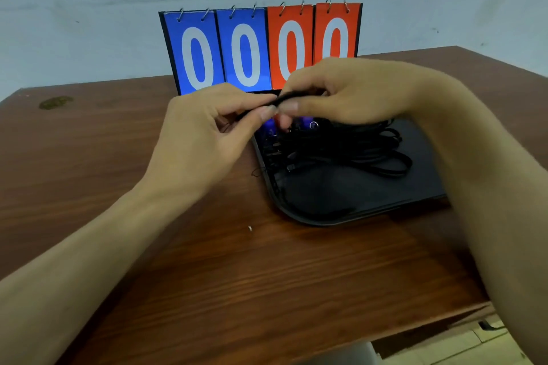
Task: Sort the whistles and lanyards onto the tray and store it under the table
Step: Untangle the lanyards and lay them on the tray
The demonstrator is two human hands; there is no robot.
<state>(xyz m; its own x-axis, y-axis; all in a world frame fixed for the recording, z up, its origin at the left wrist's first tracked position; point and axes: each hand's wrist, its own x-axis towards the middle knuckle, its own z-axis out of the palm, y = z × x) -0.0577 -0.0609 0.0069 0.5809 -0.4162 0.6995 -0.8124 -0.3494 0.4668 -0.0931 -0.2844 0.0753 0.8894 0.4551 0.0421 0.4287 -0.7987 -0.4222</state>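
Left hand [207,130] and right hand [341,92] pinching one black lanyard [286,97] between fingertips above the tray's far left corner, black tray [341,201] on the table [207,261] holding piled lanyards [350,151], blue whistles [307,121] partly hidden, scoreboard [261,47] at the far edge.

A flip scoreboard [261,47] stands upright at the back of the brown wood-grain tabletop [207,275], against a pale wall [89,9]. Its two left cards are blue, its two right cards orange-red, each showing a white zero and hanging on metal rings. A greenish stain [55,102] marks the tabletop's far left; a small white scrap [250,228] lies nearer the middle
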